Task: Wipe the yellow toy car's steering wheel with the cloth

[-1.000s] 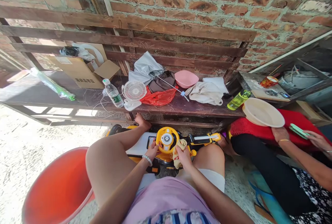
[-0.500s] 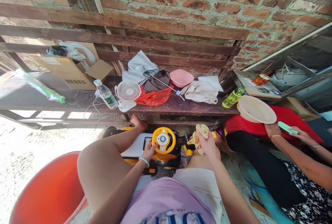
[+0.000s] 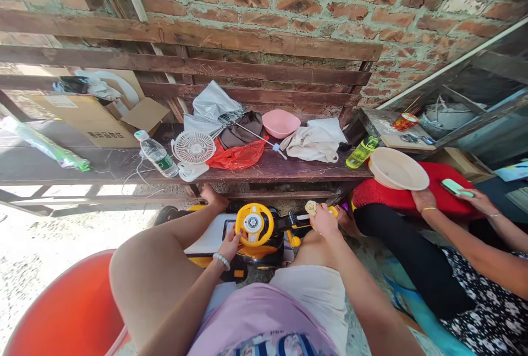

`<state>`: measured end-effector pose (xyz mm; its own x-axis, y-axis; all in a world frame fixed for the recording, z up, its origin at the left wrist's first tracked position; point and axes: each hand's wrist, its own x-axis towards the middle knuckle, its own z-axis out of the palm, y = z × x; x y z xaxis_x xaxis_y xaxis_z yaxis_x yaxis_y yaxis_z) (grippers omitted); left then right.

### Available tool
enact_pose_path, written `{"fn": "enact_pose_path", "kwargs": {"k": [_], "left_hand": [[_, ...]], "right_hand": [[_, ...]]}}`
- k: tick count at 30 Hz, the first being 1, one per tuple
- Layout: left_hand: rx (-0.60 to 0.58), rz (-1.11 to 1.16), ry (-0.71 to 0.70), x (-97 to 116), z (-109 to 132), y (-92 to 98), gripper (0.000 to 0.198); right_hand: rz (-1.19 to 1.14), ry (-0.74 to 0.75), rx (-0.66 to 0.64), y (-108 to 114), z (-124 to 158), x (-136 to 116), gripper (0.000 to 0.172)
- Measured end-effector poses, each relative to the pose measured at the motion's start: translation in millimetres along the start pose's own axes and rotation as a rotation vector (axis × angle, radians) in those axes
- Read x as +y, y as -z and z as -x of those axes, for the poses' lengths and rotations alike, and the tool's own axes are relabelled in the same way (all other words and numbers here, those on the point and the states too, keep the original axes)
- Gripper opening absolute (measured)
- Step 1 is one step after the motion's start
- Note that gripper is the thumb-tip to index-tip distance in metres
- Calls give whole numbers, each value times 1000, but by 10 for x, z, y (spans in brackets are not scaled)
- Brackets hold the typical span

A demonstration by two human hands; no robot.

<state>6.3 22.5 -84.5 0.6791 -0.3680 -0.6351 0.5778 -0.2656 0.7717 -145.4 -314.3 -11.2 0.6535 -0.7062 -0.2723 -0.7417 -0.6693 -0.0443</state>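
Two closed grips: left hand (image 3: 228, 244) fingers on round plastic wheel (image 3: 254, 224), right hand (image 3: 325, 222) bunching soft cloth (image 3: 310, 207).

1. The dark wooden tabletop (image 3: 289, 169) runs along the brick wall ahead of me.
2. Left: an open cardboard box (image 3: 88, 119), a clear plastic water bottle (image 3: 157, 153) and a small white round fan (image 3: 193, 149).
3. Middle: a red plastic bag (image 3: 237, 155) and a pink plastic bowl (image 3: 280, 123).
4. Right: a white cloth bag (image 3: 312, 144) and a yellow-green bottle (image 3: 362, 151).
5. Below, the pale concrete floor (image 3: 61, 235) carries a yellow plastic toy car (image 3: 264, 248).

Yellow steering wheel (image 3: 253, 224), pale yellow cloth (image 3: 310, 207), pink bowl (image 3: 281, 123), red bag (image 3: 237, 156), orange basin (image 3: 61, 312), black-and-white floral dress (image 3: 490, 312)
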Motion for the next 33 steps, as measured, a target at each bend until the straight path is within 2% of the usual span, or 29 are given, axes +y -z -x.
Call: {"fn": "enact_pose_path", "kwargs": {"k": [3, 6, 11, 13, 18, 21, 25, 30, 33], "left_hand": [[6, 38, 36, -4, -11, -3, 31], [19, 48, 41, 25, 8, -26, 32], [68, 50, 39, 96, 54, -75, 30], [53, 42, 33, 126, 81, -76, 27], [9, 60, 11, 180, 156, -46, 25], [4, 47, 12, 183, 179, -36, 31], [-10, 61, 13, 154, 177, -26, 31], [12, 81, 26, 108, 141, -7, 33], [3, 67, 22, 83, 113, -4, 39]], "right_hand": [[24, -140, -23, 46, -169, 260, 34], [22, -162, -18, 49, -219, 285, 34], [-50, -76, -2, 34, -60, -23, 41], [-111, -36, -10, 38, 33, -162, 42], [-239, 64, -54, 44, 231, -435, 37], [-237, 114, -55, 25, 292, -481, 31], [-106, 121, -41, 0, 239, -323, 29], [-6, -108, -32, 48, -25, 140, 38], [7, -197, -50, 82, -141, 312, 40]]}}
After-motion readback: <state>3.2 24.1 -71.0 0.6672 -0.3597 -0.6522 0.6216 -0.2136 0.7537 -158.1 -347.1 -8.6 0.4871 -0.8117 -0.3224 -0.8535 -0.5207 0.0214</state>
